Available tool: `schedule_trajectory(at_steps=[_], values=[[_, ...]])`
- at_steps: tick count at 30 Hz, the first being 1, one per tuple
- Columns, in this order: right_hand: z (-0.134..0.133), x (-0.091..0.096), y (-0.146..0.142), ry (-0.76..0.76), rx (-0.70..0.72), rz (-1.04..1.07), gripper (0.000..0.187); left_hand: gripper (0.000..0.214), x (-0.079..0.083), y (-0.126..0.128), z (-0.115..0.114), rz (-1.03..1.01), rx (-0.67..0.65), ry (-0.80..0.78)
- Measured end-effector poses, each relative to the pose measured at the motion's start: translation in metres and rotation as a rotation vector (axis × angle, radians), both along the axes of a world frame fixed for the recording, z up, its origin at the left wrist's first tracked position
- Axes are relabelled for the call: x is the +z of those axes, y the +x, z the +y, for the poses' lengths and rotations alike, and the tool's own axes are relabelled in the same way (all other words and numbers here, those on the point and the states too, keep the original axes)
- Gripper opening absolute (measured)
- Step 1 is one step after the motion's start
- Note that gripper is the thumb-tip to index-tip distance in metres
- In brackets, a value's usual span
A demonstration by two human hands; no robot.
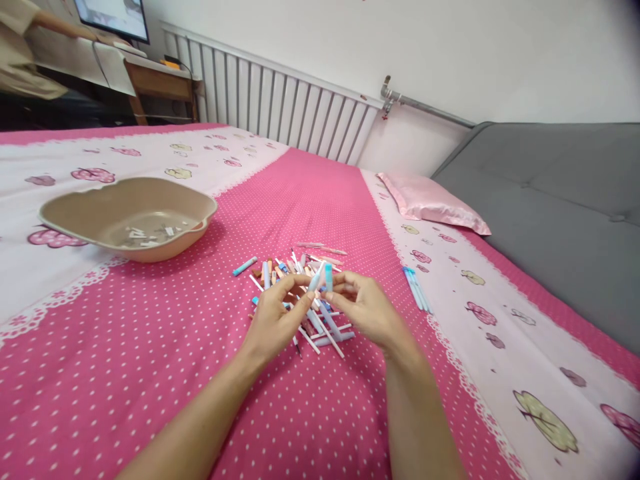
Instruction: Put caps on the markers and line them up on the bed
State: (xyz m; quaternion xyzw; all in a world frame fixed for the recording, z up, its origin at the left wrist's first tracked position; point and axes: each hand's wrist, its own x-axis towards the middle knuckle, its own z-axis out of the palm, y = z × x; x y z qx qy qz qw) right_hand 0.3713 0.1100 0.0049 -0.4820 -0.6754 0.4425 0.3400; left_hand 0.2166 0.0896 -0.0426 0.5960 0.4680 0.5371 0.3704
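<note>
Above a mixed pile of pens and thin white sticks on the bed, both my hands are close together. A pale blue pen barrel is pinched between the thumb and fingers of my left hand. My right hand pinches a brighter blue pen cap, upright beside the barrel. The two pieces look apart, though the fingers hide their lower ends. One loose blue pen lies left of the pile, and a few pink pens lie just beyond it.
Several blue pens lie side by side to the right. A beige basin with small white pieces inside stands at left. Farther off are a pink pillow, a grey headboard, a white radiator and a person's arm at a desk.
</note>
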Motion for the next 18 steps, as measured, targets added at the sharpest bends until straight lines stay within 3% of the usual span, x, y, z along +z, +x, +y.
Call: schedule_trajectory(at_steps=[7,12,18], values=[[0.0031,0.0051,-0.0002,0.107,-0.222,0.333,0.019,0.019,0.0006,0.0,-0.001,0.053,-0.039,0.025],[0.0033,0.0054,0.0005,0.152,-0.268,0.437,0.019,0.016,0.0022,0.0007,-0.0013,0.106,-0.074,0.076],[0.0036,0.0067,-0.0004,0.125,-0.246,0.419,0.021,0.016,0.0003,0.0014,-0.0005,0.148,-0.088,0.088]])
